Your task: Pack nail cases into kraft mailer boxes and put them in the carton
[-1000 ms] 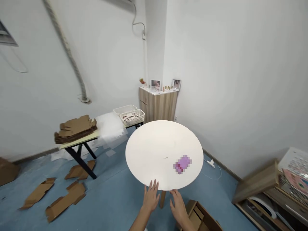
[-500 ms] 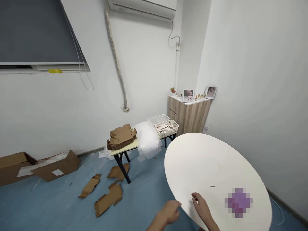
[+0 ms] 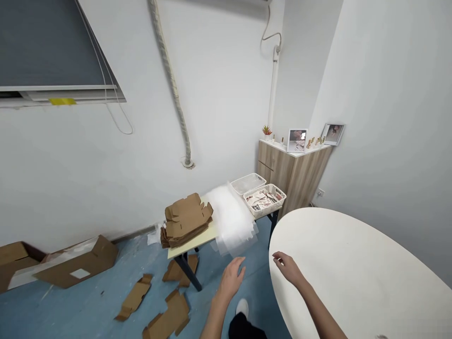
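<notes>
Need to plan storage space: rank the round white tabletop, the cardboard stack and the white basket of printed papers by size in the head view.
1. Round white tabletop, though being nearest the camera may exaggerate it.
2. Stack of flattened cardboard boxes
3. White basket of printed papers

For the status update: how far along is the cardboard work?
Looks done: a stack of flat cardboard blanks on the yellow-topped table. In hand: nothing; the left hand and right hand are empty, the right beside a round white tabletop. Left, seemingly: loose blanks on the floor.
</notes>
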A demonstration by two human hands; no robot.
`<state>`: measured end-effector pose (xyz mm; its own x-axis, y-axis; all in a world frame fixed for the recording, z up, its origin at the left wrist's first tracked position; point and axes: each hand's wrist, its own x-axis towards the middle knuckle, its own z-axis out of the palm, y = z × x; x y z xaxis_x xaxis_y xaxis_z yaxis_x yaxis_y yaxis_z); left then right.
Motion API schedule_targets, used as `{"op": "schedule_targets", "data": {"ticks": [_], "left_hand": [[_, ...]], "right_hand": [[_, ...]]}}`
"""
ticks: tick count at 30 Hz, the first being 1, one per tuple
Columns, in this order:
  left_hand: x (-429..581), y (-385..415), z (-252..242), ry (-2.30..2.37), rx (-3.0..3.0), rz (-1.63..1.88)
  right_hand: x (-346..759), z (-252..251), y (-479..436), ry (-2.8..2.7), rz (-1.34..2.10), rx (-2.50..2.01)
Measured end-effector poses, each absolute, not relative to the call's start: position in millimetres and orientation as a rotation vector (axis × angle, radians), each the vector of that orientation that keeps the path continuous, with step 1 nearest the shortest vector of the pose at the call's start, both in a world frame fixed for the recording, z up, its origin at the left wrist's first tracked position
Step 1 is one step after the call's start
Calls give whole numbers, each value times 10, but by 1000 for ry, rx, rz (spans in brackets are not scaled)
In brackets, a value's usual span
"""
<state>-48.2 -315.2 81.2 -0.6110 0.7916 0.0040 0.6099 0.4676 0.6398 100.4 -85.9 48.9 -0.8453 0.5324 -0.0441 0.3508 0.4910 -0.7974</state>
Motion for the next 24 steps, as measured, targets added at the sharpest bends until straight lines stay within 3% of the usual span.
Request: {"op": "schedule_targets", "data": {"ticks": [6,13,24], "left_hand": [[-1555,-2798,720,2594,1293,975],[-2941,-2300,838,2727,1335,945],[-4042,-843,521,2505,1488,432]], "right_hand": [[-325,374,-355,-2621,1252,-772],[-1798,833,272,-2699,1022,-815],[-3058,763,877,-2669,768,-1110]]}}
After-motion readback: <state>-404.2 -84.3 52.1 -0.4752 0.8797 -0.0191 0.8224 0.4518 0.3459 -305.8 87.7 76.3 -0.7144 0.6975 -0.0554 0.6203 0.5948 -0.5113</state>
